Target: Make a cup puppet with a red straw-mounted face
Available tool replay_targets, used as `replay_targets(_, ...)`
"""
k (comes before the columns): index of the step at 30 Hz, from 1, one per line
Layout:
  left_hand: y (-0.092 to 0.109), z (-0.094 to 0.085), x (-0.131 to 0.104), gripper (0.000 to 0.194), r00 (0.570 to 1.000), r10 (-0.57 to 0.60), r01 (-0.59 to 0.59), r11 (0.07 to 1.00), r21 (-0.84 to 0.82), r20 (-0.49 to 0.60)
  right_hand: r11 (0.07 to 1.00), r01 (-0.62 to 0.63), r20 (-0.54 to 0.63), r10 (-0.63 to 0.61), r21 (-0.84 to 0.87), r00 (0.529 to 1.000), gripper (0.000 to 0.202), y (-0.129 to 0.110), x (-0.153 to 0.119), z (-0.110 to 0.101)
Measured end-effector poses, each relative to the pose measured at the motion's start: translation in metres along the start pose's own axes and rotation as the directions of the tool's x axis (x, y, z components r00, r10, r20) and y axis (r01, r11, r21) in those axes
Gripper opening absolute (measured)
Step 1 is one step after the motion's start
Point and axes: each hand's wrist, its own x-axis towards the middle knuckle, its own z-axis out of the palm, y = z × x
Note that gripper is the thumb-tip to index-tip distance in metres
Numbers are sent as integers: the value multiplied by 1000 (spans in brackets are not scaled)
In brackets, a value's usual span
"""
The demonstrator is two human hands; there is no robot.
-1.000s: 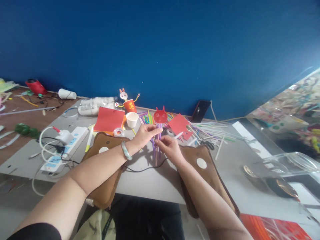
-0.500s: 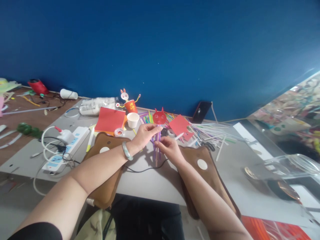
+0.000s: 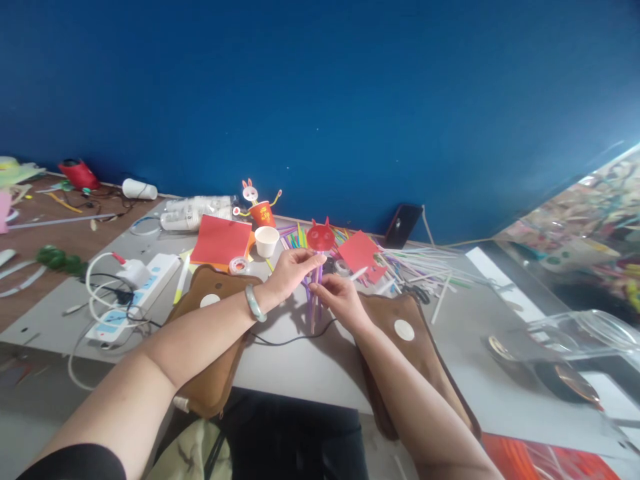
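Note:
A red paper animal head (image 3: 321, 237) with two pointed ears stands upright on purple and pale sticks (image 3: 313, 310). My left hand (image 3: 293, 272), with a bangle at the wrist, pinches the sticks just under the head. Lower down, my right hand (image 3: 340, 297) grips the same sticks between thumb and fingers. Behind the left hand is a white paper cup (image 3: 267, 241). A red cup with a rabbit figure (image 3: 261, 213) stands behind it. Red paper (image 3: 359, 252) with cut edges lies right of the head.
Brown cushions (image 3: 215, 300) lie under both forearms. A power strip (image 3: 135, 297) with cables sits left. Colored sticks (image 3: 425, 263), a phone (image 3: 403, 225) and red sheets (image 3: 221, 240) are at the back. A clear plastic container (image 3: 583, 333) stands right. A black cable crosses the table.
The red head has shifted very slightly right and down, with a small tilt. Both hands keep nearly the same hold on the sticks.

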Motion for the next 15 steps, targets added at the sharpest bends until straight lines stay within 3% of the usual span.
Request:
replay_targets(6, 5, 1, 0, 36, 996, -83, 84, 995, -50, 17, 1000, 12, -127, -10, 14, 992, 41, 0, 1, -4)
replay_targets(9, 11, 7, -1, 34, 992, -98, 93, 994, -62, -77, 999, 28, -223, -18, 41, 975, 39, 5, 4, -7)
replay_targets(12, 25, 13, -10, 23, 978, -49, 30, 995, -95, -201, 996, 28, -277, -3, 86, 961, 38, 7, 7, -10)
replay_targets(15, 51, 15, -28, 15, 987, 101, -118, 984, -132, -124, 997, -15, -251, 33, 75, 967, 37, 6, 9, -12)
